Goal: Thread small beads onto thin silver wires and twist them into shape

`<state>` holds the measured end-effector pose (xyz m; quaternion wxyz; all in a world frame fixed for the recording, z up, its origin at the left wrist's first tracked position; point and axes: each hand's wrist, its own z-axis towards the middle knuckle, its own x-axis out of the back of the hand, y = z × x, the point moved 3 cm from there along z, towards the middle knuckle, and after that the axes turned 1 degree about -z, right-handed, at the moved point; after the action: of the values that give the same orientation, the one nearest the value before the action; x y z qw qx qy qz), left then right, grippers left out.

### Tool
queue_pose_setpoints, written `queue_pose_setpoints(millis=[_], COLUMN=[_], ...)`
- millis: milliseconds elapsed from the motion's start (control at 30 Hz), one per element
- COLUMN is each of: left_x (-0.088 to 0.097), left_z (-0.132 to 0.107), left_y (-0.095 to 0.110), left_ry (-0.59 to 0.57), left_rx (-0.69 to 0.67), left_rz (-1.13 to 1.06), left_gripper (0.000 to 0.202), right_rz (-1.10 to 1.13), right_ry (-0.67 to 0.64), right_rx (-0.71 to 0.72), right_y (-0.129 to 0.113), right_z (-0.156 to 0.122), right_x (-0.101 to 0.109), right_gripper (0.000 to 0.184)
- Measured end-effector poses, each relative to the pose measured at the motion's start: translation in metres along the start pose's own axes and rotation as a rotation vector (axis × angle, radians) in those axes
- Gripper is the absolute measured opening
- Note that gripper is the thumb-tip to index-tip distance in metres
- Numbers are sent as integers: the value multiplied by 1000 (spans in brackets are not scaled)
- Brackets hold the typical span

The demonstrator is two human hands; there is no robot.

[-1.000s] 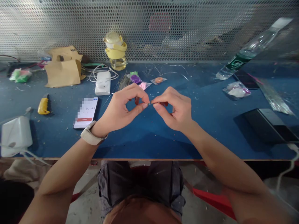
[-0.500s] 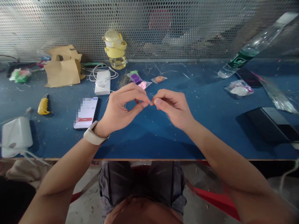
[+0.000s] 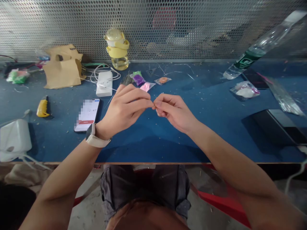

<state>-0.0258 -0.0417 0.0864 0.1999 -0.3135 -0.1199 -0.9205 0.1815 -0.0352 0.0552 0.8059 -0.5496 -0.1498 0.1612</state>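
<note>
My left hand (image 3: 130, 105) is closed in a pinch, palm down, over the middle of the blue table (image 3: 153, 143). A thin wire (image 3: 98, 84) sticks out behind it towards the upper left. My right hand (image 3: 175, 111) also pinches, its thumb and forefinger meeting the left fingertips. The spot where the fingertips touch hides the piece of wire between them. Just beyond the hands lie a bundle of dark wires (image 3: 126, 79), a purple packet (image 3: 138, 80), a pink packet (image 3: 145, 87) and an orange packet (image 3: 163, 80).
On the left are a phone (image 3: 87, 115), a yellow-handled cutter (image 3: 43, 108), a white charger (image 3: 15, 140), a white power strip (image 3: 105, 83) and brown paper (image 3: 62, 72). A yellow-lidded bottle (image 3: 117, 49) stands behind. Rightward: a leaning water bottle (image 3: 248, 59), a white packet (image 3: 245, 90), a black box (image 3: 273, 127).
My left hand has rolled over so its fingers cover the pinch, and the wire's tail now reaches further up and left. My right fingers have curled slightly. The view has shifted a little.
</note>
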Motion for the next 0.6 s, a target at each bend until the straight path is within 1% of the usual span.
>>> queue_pose_setpoints(millis=[100,167,267,367,433,500,600], left_x=[-5,-8,-11,-12,-12,-10,-9], left_z=[-1,-1,-2,-3,-3,-2,-2], left_y=[-1,-1,-1,0,1,3,4], left_ry=[11,2,-41,-75,-78,-72,-65], left_rx=[29,59,58,24,-4,-35,-88], left_rz=[18,11,4,19,42,87,148], left_gripper=[13,12,14,16,16,17,19], right_rz=[-349,-557,-721,-757,-747,-714,-652], right_ry=[126,186,207,209,210,203,175], right_rx=[239,382,511,559,562,534,456], right_y=[-11,-19,-24,-26,-26,-25,-19], right_z=[-2,-5,-9,-10,-11,-10,-7], right_x=[4,4,3,4,3,3,5], right_gripper=[30,27,23,20,21,24,26])
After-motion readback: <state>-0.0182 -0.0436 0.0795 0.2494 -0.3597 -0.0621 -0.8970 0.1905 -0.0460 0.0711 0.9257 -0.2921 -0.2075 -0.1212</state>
